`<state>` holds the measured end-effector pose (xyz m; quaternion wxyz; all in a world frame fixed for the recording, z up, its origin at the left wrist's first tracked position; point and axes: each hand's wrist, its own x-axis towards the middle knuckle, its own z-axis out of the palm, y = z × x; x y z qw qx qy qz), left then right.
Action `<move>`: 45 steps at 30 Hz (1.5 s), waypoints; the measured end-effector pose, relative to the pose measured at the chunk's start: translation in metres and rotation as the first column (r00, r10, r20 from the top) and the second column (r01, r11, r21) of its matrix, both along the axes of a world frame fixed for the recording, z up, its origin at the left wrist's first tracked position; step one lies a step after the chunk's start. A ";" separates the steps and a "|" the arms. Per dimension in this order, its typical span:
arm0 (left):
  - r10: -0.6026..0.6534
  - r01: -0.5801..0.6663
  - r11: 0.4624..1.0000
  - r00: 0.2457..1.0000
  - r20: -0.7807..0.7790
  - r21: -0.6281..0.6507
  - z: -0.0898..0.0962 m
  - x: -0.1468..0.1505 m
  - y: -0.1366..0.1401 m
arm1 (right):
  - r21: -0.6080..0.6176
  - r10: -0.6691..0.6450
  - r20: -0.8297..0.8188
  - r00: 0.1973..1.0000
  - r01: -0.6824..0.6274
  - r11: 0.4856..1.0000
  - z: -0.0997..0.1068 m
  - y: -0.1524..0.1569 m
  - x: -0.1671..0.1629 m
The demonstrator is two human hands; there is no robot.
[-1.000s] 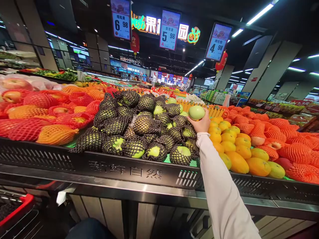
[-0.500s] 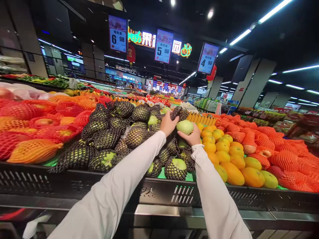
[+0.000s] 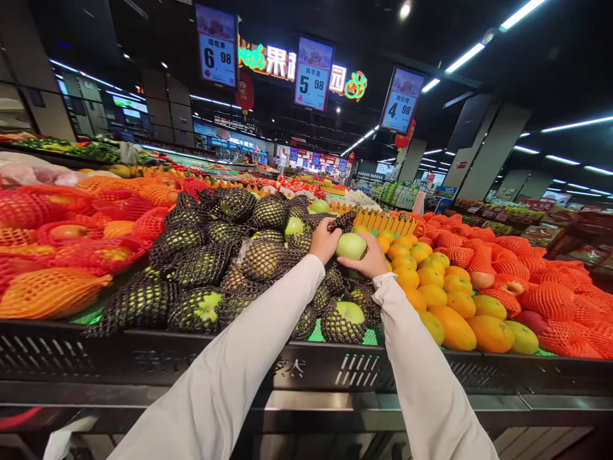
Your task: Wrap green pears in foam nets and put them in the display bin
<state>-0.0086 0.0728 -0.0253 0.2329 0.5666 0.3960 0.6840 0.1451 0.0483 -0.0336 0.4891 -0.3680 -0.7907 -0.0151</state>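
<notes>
My right hand (image 3: pixel 372 258) is wrapped around a bare green apple (image 3: pixel 351 246) from its right side, with the thumb along the underside. My left hand (image 3: pixel 325 240) is closed just to the apple's left, its fingers at a dark foam net sleeve (image 3: pixel 345 221) that shows above the apple. Part of the sleeve is hidden behind the fingers. Below and to the left lie many green apples in black foam nets, one net-wrapped apple (image 3: pixel 343 321) close under my hands with its top bare.
A black slotted crate edge (image 3: pixel 215 351) runs along the front of the display. To the right are oranges (image 3: pixel 432 296), mangoes (image 3: pixel 493 332) and fruit in red foam nets (image 3: pixel 558 300). Red and orange netted fruit (image 3: pixel 52 291) lies left. Price signs (image 3: pixel 313 73) hang overhead.
The green apple and both hands have come closer together, with the left hand now right against the apple's side. The view has shifted slightly.
</notes>
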 end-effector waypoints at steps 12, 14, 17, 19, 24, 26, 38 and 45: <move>0.209 -0.210 0.977 0.977 0.044 0.025 -0.001 -0.007 -0.003 | -0.097 0.140 0.039 0.989 -0.135 0.986 0.005 -0.003 -0.001; 0.160 -0.164 0.985 0.985 0.062 0.056 0.001 -0.006 -0.004 | -0.106 0.138 0.043 0.990 -0.133 0.985 0.005 -0.004 -0.001; 0.018 -0.027 0.995 0.996 0.086 0.099 0.004 -0.004 -0.005 | -0.103 0.122 0.010 0.993 -0.120 0.987 0.006 -0.005 -0.001; -0.030 0.022 0.994 0.996 0.082 0.103 0.005 -0.003 -0.004 | -0.082 0.123 -0.005 0.992 -0.123 0.989 0.006 -0.005 -0.001; 0.027 -0.027 0.998 1.000 0.001 0.063 0.001 -0.004 -0.001 | -0.071 0.063 -0.092 0.994 -0.069 0.995 0.004 -0.004 -0.002; 0.058 -0.055 0.996 0.997 -0.044 0.073 -0.001 -0.005 -0.001 | -0.069 0.009 -0.154 0.988 -0.020 0.997 0.003 -0.002 -0.003; -0.030 0.085 0.991 0.898 -0.439 0.108 0.000 -0.003 -0.013 | -0.031 -0.215 -0.467 0.858 0.227 0.973 0.001 0.011 0.002; -0.061 0.161 0.981 0.789 -0.611 0.111 0.002 -0.001 -0.021 | 0.015 -0.219 -0.522 0.824 0.266 0.964 0.000 0.015 0.004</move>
